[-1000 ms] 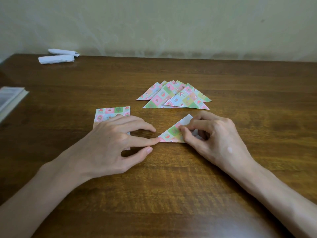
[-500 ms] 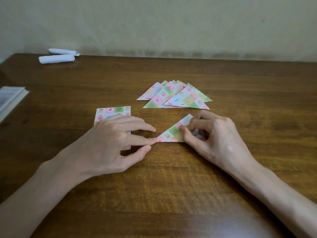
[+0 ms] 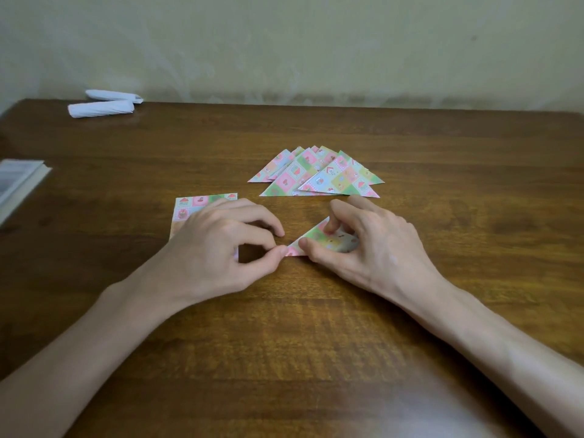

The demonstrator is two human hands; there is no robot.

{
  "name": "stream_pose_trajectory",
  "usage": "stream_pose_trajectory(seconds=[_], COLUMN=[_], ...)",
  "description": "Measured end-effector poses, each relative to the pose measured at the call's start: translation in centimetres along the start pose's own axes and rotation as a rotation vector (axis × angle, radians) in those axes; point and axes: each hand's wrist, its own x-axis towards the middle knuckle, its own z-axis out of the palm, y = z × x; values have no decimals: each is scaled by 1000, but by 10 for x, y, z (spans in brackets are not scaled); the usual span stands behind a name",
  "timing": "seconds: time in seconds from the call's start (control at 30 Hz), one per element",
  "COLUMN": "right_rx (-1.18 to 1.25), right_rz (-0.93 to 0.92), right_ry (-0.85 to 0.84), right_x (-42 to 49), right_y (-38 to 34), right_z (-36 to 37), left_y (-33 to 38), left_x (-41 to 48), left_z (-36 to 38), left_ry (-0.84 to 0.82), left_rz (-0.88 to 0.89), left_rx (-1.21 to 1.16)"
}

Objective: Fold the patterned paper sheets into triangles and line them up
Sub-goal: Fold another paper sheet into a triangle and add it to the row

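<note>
My left hand [image 3: 218, 245] pinches the left corner of a small paper triangle [image 3: 316, 240] with curled fingers. My right hand [image 3: 373, 248] grips the same triangle, with my thumb on the near edge and a bent finger on top. The triangle lies on the brown bench [image 3: 284, 343] in front of me. Just behind it sits a pile of folded triangles [image 3: 316, 175]. Flat patterned sheets [image 3: 196, 203] lie partly under my left hand. Two white rolls [image 3: 101, 107] sit far off by the wall

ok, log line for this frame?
step: creasing current triangle; left hand: pinching left tip; right hand: pinching it; finished triangles: overlapping behind; unfolded sheets: under left hand
</note>
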Motion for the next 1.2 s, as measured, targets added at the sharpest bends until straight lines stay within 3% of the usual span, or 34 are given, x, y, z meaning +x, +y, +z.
stream_pose_trajectory(seconds=[0.37,0.53,0.73,0.87,1.2], right_rx=[-25,-34,-35,-27,-32], right_rz=[43,64,84,78,40], right_ry=[-27,-36,-55,-46,17], right_x=[-2,-3,-4,-6,-12], right_y=[-8,-11,-13,-13,-12], right_z=[-2,-2,-3,-3,1], left_y=[1,-5,-5,-3,-2], left_x=[17,21,34,40,51], left_z=[6,0,-9,-11,-12], left_ry=[-37,-126,-276,-346,-398], left_rz=[-294,-304,-235,-231,-234], left_rx=[-198,-218,-22,-86,-74])
